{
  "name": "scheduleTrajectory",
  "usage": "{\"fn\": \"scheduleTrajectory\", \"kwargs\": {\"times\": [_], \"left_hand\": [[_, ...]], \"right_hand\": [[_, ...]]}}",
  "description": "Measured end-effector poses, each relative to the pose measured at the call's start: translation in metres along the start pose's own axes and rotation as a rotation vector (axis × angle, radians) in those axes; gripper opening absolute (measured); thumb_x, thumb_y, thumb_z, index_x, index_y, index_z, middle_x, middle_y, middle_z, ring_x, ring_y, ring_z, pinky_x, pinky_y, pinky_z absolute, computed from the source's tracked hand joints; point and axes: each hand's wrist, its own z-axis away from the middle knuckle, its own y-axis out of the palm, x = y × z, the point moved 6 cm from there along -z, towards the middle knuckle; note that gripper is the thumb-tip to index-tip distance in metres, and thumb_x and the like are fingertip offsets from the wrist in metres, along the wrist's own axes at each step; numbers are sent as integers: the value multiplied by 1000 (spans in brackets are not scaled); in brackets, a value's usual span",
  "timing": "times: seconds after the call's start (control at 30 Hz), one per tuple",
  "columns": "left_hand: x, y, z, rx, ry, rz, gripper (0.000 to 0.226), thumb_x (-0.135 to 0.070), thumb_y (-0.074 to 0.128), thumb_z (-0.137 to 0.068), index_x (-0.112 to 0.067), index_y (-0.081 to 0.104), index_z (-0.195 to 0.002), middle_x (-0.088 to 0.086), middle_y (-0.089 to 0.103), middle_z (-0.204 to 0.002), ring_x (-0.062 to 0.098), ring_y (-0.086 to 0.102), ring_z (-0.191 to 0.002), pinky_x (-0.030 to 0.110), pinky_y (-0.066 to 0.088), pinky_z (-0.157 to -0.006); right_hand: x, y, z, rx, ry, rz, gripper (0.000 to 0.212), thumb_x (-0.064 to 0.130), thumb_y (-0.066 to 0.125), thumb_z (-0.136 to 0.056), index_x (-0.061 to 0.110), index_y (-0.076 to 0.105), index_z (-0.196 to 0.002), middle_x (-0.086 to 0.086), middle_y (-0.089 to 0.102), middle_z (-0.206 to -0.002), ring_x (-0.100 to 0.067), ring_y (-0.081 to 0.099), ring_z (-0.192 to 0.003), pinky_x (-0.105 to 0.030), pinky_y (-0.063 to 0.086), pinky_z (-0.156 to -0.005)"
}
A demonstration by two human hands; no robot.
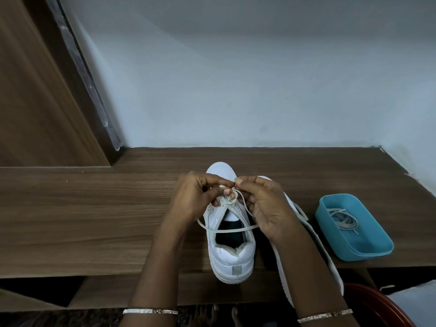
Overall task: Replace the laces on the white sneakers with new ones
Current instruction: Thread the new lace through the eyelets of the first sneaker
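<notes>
A white sneaker [232, 253] stands upright on the wooden table [94, 220], heel toward me. My left hand [198, 197] and my right hand [262, 204] meet above its upper eyelets, each pinching the white lace [226, 230] where a knot forms. A loose end of that lace runs across the shoe's opening. A second white sneaker [313, 253] lies to the right, largely hidden behind my right forearm. A blue tray [368, 251] at the right holds another coiled lace [343, 220].
A pale wall rises behind the table and a brown wooden door panel [35, 102] stands at the left. A red round object [377, 305] and a white cloth sit at the bottom right. Bare toes show under the table's front edge.
</notes>
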Motion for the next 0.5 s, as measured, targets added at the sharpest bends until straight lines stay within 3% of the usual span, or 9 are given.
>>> {"fn": "scheduleTrajectory", "kwargs": {"times": [0.13, 0.2, 0.3, 0.4, 0.5], "left_hand": [[-11, -2, 2, -25, 97, -274, 19, -21, 78, -83, -39, 79, -91, -24, 70, -68, 0, 66, -54, 14, 46, -59], [-14, 0, 0, -24, 129, -384, 15, -23, 76, -85, -36, 79, -92, -25, 69, -70, -2, 65, -56, 14, 45, -58], [-13, 6, -4, 0, 136, -457, 11, -21, 71, -89, -30, 78, -91, -15, 71, -69, -1, 60, -58, 20, 44, -59], [-12, 8, -4, 40, 138, -341, 10, -14, 69, -91, -19, 76, -86, -19, 65, -67, -8, 57, -61, 7, 35, -58], [-5, 4, -3, 69, 43, -129, 8, -12, 69, -91, -12, 76, -87, -13, 69, -71, 1, 56, -58, 13, 41, -57]], "right_hand": [[7, 0, 6, 102, -21, 69, 24, 0, 81, -72, 5, 72, -94, -15, 73, -85, -30, 65, -84, -40, 51, -88], [11, 1, 9, 126, -50, 92, 35, -8, 82, -68, 2, 70, -99, -12, 72, -84, -27, 69, -84, -38, 55, -91], [17, 0, 10, 106, -119, 118, 34, -14, 79, -68, 1, 69, -97, -9, 69, -79, -21, 68, -78, -31, 59, -83], [21, 1, 10, 118, -167, 187, 29, -14, 78, -70, -1, 70, -95, -7, 68, -79, -16, 67, -76, -25, 58, -78], [26, 3, 13, 176, -190, 252, 23, -16, 74, -73, -1, 69, -90, -5, 71, -77, -15, 68, -75, -24, 58, -76]]}}
